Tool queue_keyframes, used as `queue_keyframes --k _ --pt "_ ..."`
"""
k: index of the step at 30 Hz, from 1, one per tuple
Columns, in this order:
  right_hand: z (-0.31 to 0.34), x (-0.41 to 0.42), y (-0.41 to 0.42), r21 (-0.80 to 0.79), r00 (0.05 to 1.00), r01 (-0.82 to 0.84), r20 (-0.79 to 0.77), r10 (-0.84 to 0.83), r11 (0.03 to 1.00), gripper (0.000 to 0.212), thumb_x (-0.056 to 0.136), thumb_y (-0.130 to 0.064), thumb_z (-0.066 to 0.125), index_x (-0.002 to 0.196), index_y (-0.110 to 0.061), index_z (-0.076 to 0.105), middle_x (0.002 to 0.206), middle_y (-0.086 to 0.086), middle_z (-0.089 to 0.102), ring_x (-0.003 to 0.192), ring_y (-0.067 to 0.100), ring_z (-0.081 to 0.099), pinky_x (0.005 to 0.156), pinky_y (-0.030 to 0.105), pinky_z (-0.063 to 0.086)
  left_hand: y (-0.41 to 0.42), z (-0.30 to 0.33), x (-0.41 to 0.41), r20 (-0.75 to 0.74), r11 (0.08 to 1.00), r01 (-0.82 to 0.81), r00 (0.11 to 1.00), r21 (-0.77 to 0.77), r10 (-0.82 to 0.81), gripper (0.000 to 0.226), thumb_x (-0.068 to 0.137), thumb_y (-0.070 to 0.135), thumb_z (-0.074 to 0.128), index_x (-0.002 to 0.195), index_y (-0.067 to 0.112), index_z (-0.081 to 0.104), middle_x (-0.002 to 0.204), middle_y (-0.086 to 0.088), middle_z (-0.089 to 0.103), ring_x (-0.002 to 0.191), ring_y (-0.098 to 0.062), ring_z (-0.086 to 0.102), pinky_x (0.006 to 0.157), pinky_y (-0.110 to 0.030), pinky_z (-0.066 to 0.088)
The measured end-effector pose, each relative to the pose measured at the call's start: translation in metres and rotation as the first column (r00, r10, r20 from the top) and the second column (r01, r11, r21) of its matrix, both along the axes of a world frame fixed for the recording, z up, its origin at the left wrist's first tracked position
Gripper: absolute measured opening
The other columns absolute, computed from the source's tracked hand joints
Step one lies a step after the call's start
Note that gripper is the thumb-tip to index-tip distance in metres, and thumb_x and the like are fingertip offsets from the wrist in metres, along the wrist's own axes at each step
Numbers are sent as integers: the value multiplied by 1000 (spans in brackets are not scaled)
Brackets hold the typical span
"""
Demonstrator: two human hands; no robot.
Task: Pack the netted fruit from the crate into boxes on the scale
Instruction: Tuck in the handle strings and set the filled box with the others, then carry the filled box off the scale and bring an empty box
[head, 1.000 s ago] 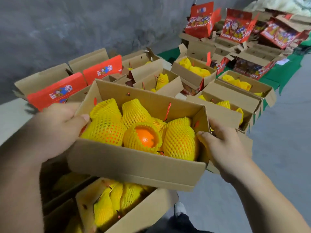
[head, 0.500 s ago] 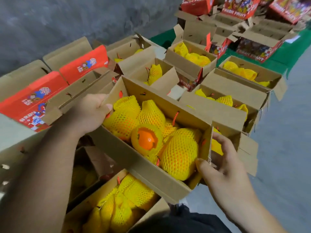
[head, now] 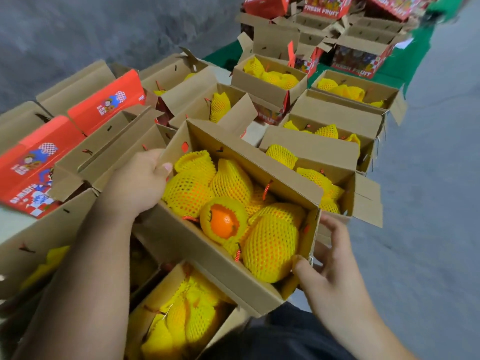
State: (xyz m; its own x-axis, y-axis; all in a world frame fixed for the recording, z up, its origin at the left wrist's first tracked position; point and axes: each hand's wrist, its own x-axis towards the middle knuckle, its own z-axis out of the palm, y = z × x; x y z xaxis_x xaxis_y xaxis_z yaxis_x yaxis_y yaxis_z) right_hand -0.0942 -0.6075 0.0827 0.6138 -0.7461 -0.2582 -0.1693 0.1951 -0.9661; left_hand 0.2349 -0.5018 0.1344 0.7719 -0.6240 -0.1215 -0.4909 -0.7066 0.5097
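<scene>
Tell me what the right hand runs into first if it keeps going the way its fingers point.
The right hand already grips the held box by its end. Its fingers point at the open fruit box just beyond, probably met first; depth is unclear.

The red boxes (head: 324,7) at the upper edge are cut off and blurred; the held box (head: 207,250) hides the left hand's fingers.
</scene>
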Motion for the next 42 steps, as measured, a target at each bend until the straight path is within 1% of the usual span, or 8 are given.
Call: queue_keyframes --k 5,13,20,26,29,33,38,42 --pt "-7 0 21 11 997 -38 -65 38 999 75 97 -9 67 134 -60 26 143 -6 55 132 20 57 97 50 60 18 -4 7 -44 998 46 998 48 -43 32 110 41 45 138 33 59 114 5 69 108 -25 64 95 -54 53" --pt "-16 8 9 -2 987 -131 -95 130 991 55 90 -17 64 120 -56 39 114 -7 70 100 20 72 77 49 65 27 -14 23 16 986 54 998 156 -57 27 109 31 53 133 24 63 107 0 67 105 -29 62 86 -43 47" --pt "-59 22 -13 46 964 -101 -243 109 994 55 89 -15 61 122 -53 39 111 0 66 79 17 73 61 31 61 -3 -92 21 -115 966 0 993 257 31 47 110 29 52 155 14 49 156 -15 51 144 -39 46 119 -50 38" --pt "-89 27 -41 99 880 -61 -464 100 993 43 97 -14 62 120 -35 32 115 12 60 99 31 68 78 53 64 -9 -165 3 -154 968 -32 986 247 72 42 111 33 45 144 10 54 143 -21 60 131 -43 55 106 -50 46" --pt "-88 24 -48 60 859 -117 -495 132 991 72 96 -15 65 143 -37 15 109 9 58 85 25 68 68 45 65 -11 -171 3 -107 967 -48 991 248 77 44 112 36 41 148 12 49 148 -18 56 137 -42 51 110 -56 45" --pt "-81 30 -60 -266 740 -372 -664 111 889 118 96 -28 69 151 -47 -34 102 2 54 67 11 64 53 21 45 -5 -164 -14 -49 976 -85 994 200 96 48 111 44 40 154 24 42 152 -9 53 138 -37 51 107 -59 48" --pt "-73 42 -78 -274 568 -570 -813 131 775 103 100 -40 60 156 -36 -26 121 16 67 91 29 69 80 43 56 24 -134 -44 -17 993 -113 994 -28 112 52 107 39 54 155 19 47 156 -9 46 142 -34 43 114 -58 41" --pt "-76 32 -60 -290 565 -553 -819 96 781 99 98 -46 60 159 -34 -17 154 19 37 126 41 56 97 51 50 74 -123 -73 -25 972 -124 992 -202 121 33 106 26 54 137 18 62 142 -3 57 127 -15 50 107 -47 49"
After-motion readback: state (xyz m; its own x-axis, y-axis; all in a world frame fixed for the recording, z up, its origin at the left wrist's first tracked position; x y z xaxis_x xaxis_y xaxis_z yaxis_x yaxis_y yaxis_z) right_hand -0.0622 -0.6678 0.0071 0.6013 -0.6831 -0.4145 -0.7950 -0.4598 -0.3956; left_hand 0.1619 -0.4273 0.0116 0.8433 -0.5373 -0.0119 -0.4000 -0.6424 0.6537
